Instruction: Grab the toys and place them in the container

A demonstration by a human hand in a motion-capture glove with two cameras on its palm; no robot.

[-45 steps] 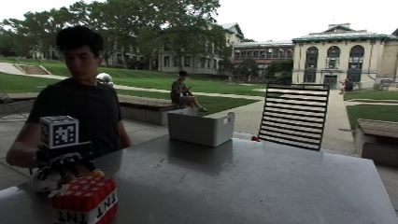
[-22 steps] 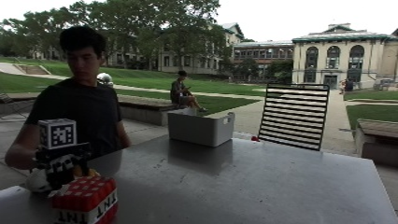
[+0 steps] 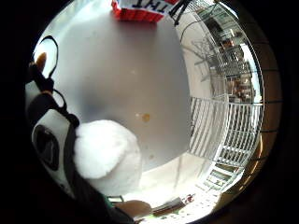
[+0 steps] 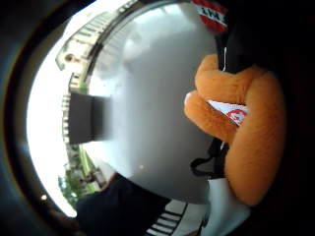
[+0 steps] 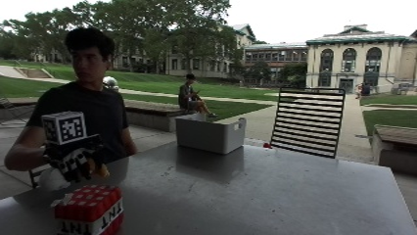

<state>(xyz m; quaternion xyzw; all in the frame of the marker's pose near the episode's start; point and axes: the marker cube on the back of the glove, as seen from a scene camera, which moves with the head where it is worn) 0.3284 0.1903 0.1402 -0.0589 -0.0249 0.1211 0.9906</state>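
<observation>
At the table's near left corner, my gloved right hand [image 5: 74, 164] grips a plush toy [image 5: 53, 178], white with orange parts, just above the tabletop. The thumb side palm view shows its orange limbs [image 4: 251, 147] close to the palm, and the little finger side palm view shows its white fluff [image 3: 107, 154]. A red and white TNT block toy [image 5: 88, 211] stands on the table right in front of that hand, also visible as the TNT block [image 3: 140, 9]. The white container [image 5: 210, 133] sits at the table's far edge, well away from the hand, and shows as the container [image 4: 81, 118].
The grey metal table [image 5: 261, 196] stretches wide between the hand and the container. A chair with a black and white striped back [image 5: 308, 120] stands behind the far edge, to the right of the container.
My right hand has risen a little with the plush toy in it. The TNT block and the container have not moved.
</observation>
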